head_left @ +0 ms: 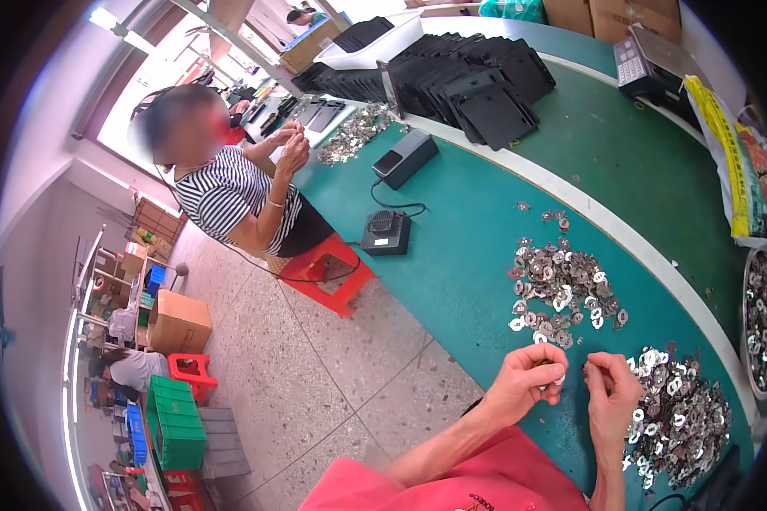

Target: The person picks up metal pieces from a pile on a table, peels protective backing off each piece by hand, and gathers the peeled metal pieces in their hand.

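Note:
My left hand is closed in a pinch above the green table, and a bit of a shiny small metal part shows at its fingertips. Just right of it, my right hand has its thumb and fingers pressed together; whatever they hold is too small to make out. A large pile of small silvery metal parts lies beside my right hand. Beyond both hands spreads a second pile of similar flat metal parts with cut-out centres. The two hands are close but apart.
Along the green table stand a black box-shaped device and a smaller black unit with a cable. Stacked black plates lie farther back. A co-worker in a striped shirt sits at left. A metal-parts container is at far right.

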{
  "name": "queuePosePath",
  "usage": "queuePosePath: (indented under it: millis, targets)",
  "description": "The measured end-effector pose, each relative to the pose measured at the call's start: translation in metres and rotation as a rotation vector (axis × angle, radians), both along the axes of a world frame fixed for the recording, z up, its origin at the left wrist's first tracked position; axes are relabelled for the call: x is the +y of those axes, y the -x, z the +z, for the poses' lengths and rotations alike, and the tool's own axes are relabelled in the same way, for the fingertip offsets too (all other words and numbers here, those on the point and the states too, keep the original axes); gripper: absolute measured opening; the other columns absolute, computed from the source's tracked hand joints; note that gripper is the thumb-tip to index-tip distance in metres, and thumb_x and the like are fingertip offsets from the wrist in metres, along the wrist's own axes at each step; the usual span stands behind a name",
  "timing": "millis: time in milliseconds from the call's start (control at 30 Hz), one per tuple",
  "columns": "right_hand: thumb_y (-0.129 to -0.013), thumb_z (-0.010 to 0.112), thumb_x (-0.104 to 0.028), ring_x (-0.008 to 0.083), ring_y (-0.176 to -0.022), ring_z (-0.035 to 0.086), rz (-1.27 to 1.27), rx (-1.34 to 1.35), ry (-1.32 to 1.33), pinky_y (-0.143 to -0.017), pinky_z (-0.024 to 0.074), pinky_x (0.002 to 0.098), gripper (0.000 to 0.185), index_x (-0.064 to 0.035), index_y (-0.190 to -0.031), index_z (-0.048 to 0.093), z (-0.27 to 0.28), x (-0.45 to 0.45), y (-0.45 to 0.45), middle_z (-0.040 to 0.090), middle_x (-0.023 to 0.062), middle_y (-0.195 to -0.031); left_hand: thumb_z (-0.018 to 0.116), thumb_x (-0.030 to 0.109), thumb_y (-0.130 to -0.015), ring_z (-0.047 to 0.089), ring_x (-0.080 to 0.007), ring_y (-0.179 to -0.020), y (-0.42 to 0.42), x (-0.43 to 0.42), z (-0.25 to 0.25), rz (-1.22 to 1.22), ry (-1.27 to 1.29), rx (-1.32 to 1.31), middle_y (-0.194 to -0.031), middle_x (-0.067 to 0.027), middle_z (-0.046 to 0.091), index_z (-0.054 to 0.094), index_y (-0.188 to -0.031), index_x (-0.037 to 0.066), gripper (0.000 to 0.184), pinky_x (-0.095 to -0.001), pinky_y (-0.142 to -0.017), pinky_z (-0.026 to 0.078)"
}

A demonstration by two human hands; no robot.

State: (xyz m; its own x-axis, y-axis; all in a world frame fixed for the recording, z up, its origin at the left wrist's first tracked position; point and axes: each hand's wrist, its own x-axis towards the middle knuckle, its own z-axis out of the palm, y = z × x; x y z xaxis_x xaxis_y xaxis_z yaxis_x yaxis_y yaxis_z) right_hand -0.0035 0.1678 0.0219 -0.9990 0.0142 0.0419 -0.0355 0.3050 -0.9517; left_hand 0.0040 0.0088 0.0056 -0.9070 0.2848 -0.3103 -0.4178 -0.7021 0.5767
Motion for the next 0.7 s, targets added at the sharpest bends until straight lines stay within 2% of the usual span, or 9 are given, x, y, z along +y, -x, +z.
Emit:
queuePosePath:
  millis: [100,233,333,567,700]
  targets:
    - [-0.083,0.058,0.006,0.0073,-0.072,0.059,-0.038,-0.184,0.421,-0.062,0.0485,0.0207,0.01,0.0021,-0.092,0.059,0.017,-0.004,0.0,0.058,0.0013,-0.076,0.061,0.005,-0.084,0.05,-0.0082,-0.061,-0.002,0.008,0.005,0.016,0.091,0.009,-0.074,-0.001,0.055,0.06,-0.103,0.0,0.019,-0.025,-0.053,0.043]
    - [-0.082,0.056,0.011,0.0087,-0.075,0.059,0.015,-0.067,0.395,-0.066,0.0505,0.022,0.013,0.004,-0.093,0.058,0.01,-0.006,-0.003,0.056,0.0039,-0.085,0.061,0.005,-0.085,0.05,-0.0082,-0.06,-0.002,0.012,0.0,0.037,0.099,0.042,-0.076,-0.0025,0.057,0.06,-0.106,0.0,0.022,-0.0245,-0.052,0.042]
    - [-0.081,0.056,0.013,0.0091,-0.075,0.059,0.062,-0.075,0.45,-0.067,0.0507,0.0223,0.014,0.0046,-0.092,0.058,0.011,-0.007,-0.003,0.055,0.0048,-0.089,0.061,0.006,-0.085,0.051,-0.0082,-0.06,-0.001,0.014,-0.001,0.044,0.102,0.03,-0.079,-0.0037,0.059,0.06,-0.106,0.0,0.021,-0.0241,-0.052,0.042]
    - [-0.08,0.059,0.011,0.01,-0.075,0.06,0.097,-0.086,0.363,-0.065,0.0511,0.0221,0.011,0.0047,-0.089,0.06,0.021,-0.01,0.006,0.056,0.0053,-0.088,0.06,0.005,-0.087,0.051,-0.0089,-0.062,0.003,0.011,-0.007,0.054,0.032,0.034,-0.079,-0.0043,0.059,0.062,-0.102,-0.001,0.017,-0.0236,-0.052,0.04]
    - [-0.078,0.061,0.009,0.011,-0.075,0.06,0.127,-0.099,0.34,-0.065,0.0515,0.0226,0.011,0.0045,-0.088,0.059,0.02,-0.01,0.013,0.056,0.0066,-0.087,0.061,0.01,-0.087,0.046,-0.0063,-0.056,0.007,0.012,0.0,0.111,0.108,0.029,-0.07,0.001,0.052,0.062,-0.096,0.001,0.013,-0.022,-0.049,0.037]
